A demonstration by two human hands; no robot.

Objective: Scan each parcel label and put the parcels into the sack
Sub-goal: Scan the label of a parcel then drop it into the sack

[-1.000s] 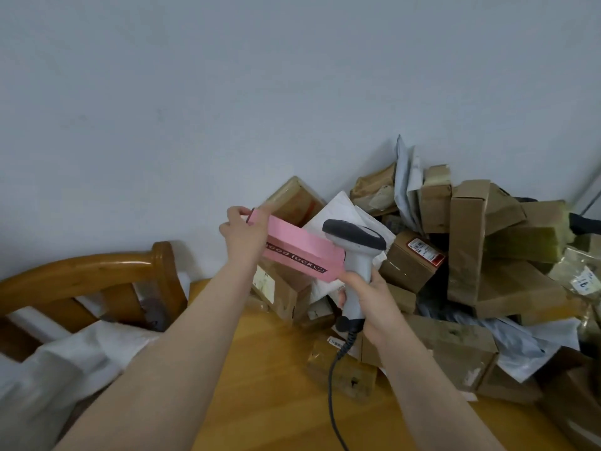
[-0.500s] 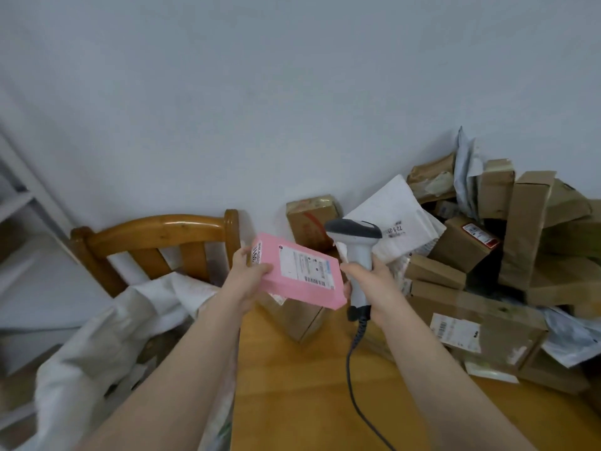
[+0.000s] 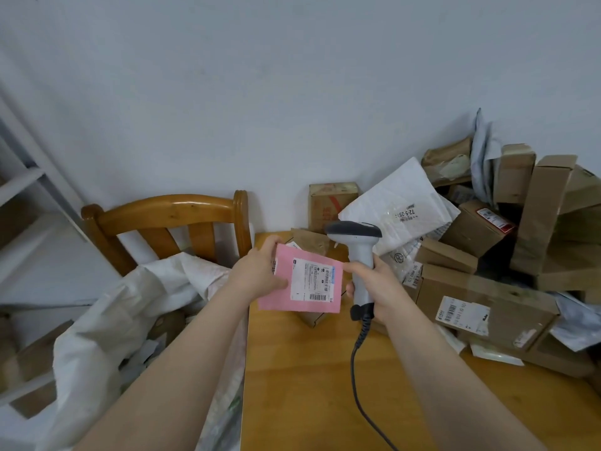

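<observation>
Left hand [image 3: 260, 271] pinches pink parcel [image 3: 302, 284] (label up); right hand [image 3: 377, 288] grips scanner [image 3: 359, 252].

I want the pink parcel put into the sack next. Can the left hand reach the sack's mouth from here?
Probably yes. The left hand holds the pink parcel right beside the white sack, whose mouth is open; nothing stands between.
</observation>
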